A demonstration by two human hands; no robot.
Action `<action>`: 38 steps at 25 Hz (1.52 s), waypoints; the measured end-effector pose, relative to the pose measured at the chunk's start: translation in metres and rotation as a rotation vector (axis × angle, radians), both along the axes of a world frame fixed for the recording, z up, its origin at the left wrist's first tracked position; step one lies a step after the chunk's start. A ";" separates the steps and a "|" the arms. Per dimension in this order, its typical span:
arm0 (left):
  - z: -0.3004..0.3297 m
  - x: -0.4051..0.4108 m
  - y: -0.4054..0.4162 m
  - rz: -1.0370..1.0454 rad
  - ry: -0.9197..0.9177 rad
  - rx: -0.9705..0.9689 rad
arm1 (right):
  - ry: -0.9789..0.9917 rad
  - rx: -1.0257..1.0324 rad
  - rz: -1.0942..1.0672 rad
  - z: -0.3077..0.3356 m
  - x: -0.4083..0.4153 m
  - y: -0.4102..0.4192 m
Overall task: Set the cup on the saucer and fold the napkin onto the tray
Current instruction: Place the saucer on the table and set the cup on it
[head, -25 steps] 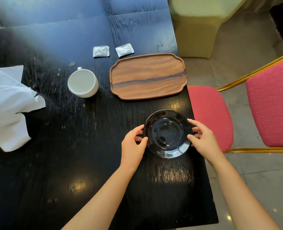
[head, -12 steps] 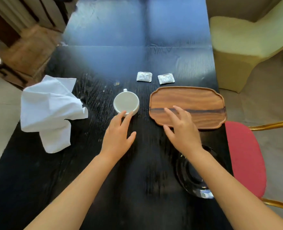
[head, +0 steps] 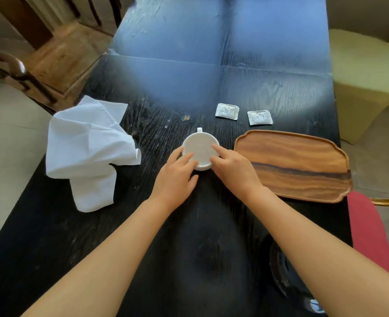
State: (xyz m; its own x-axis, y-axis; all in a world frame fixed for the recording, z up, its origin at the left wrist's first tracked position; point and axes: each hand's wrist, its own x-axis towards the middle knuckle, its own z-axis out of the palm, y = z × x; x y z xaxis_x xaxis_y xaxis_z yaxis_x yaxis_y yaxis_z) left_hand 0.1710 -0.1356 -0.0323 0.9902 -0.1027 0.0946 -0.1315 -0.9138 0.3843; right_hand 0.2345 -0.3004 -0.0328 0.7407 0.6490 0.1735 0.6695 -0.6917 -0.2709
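Observation:
A white cup (head: 200, 145) stands on the black table, its handle pointing away from me. My left hand (head: 176, 177) curls round its near left side and my right hand (head: 233, 170) touches its near right side, fingers on the rim. The cup rests on the table between them. The black saucer (head: 284, 277) lies near the table's front right, mostly hidden under my right forearm. A crumpled white napkin (head: 88, 149) lies at the left. The wooden tray (head: 296, 163) sits to the right of the cup with nothing on it.
Two small white sachets (head: 227, 111) (head: 259, 117) lie beyond the tray. A red chair seat (head: 369, 229) stands off the table's right edge, a pale upholstered chair (head: 367, 74) at the far right, and a dark wooden chair (head: 17, 72) at the far left.
Both hands left the saucer and reached forward to the cup, closing in on its sides. The view has tilted up toward the far end of the table.

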 end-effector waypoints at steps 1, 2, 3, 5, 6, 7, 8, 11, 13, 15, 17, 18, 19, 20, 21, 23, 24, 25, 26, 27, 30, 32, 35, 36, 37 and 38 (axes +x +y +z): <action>-0.001 -0.003 -0.002 0.063 0.012 -0.143 | -0.027 0.000 0.033 -0.002 0.003 -0.002; -0.001 -0.005 -0.003 0.161 0.001 -0.293 | -0.047 -0.002 0.062 -0.003 0.005 -0.003; 0.001 -0.005 -0.006 0.289 -0.008 -0.440 | -0.065 -0.005 0.084 -0.005 0.006 -0.005; 0.010 -0.001 -0.009 0.554 0.124 -0.757 | -0.087 -0.013 0.116 -0.008 0.008 -0.009; 0.014 0.003 -0.009 0.640 0.260 -0.943 | -0.093 -0.011 0.130 -0.010 0.008 -0.011; 0.016 0.006 -0.009 0.689 0.395 -1.107 | -0.099 -0.005 0.142 -0.012 0.007 -0.014; 0.018 0.008 -0.009 0.704 0.492 -1.214 | -0.103 0.001 0.153 -0.012 0.006 -0.016; 0.025 0.005 -0.011 0.659 0.545 -1.291 | -0.144 0.015 0.200 -0.004 0.000 -0.025; 0.029 0.001 -0.018 0.632 0.514 -1.288 | -0.159 0.051 0.171 0.005 -0.007 -0.034; 0.037 -0.005 -0.028 0.612 0.483 -1.309 | -0.013 0.221 -0.001 0.017 -0.018 -0.043; 0.045 -0.011 -0.040 0.600 0.460 -1.318 | 0.313 0.512 -0.254 0.032 -0.030 -0.055; 0.049 -0.015 -0.047 0.587 0.458 -1.320 | 0.476 0.634 -0.372 0.039 -0.036 -0.061; 0.053 -0.020 -0.054 0.569 0.466 -1.323 | 0.637 0.711 -0.470 0.046 -0.041 -0.069; 0.056 -0.026 -0.063 0.551 0.480 -1.326 | 0.781 0.762 -0.530 0.052 -0.047 -0.078; 0.060 -0.031 -0.073 0.532 0.498 -1.326 | 0.891 0.801 -0.556 0.058 -0.054 -0.088; 0.065 -0.043 -0.092 0.493 0.524 -1.329 | 0.997 0.859 -0.568 0.070 -0.069 -0.106; 0.068 -0.049 -0.102 0.467 0.540 -1.323 | 1.005 0.887 -0.577 0.075 -0.080 -0.116; 0.071 -0.055 -0.113 0.437 0.557 -1.313 | 0.998 0.916 -0.596 0.080 -0.090 -0.126; 0.073 -0.060 -0.123 0.408 0.577 -1.302 | 0.986 0.943 -0.625 0.084 -0.099 -0.137; 0.075 -0.066 -0.133 0.380 0.603 -1.291 | 0.974 0.959 -0.664 0.087 -0.108 -0.148; 0.075 -0.082 -0.160 0.319 0.695 -1.259 | 0.940 0.944 -0.773 0.090 -0.133 -0.177; 0.072 -0.092 -0.174 0.284 0.750 -1.213 | 0.932 0.943 -0.820 0.085 -0.148 -0.191; 0.067 -0.103 -0.189 0.256 0.810 -1.131 | 0.949 0.961 -0.876 0.074 -0.166 -0.206; 0.064 -0.106 -0.193 0.254 0.826 -1.110 | 0.958 0.966 -0.890 0.069 -0.171 -0.210; 0.062 -0.110 -0.196 0.255 0.839 -1.090 | 0.967 0.969 -0.900 0.064 -0.175 -0.213; 0.059 -0.113 -0.198 0.259 0.849 -1.072 | 0.975 0.967 -0.904 0.059 -0.179 -0.216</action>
State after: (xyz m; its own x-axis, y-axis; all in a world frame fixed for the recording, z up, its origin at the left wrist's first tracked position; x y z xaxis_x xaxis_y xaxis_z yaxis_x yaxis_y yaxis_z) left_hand 0.0577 -0.3339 0.0269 0.7634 -0.1699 -0.6232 0.6180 -0.0886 0.7811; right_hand 0.0552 -0.5164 0.0265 0.8622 -0.0937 -0.4979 -0.5047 -0.0733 -0.8602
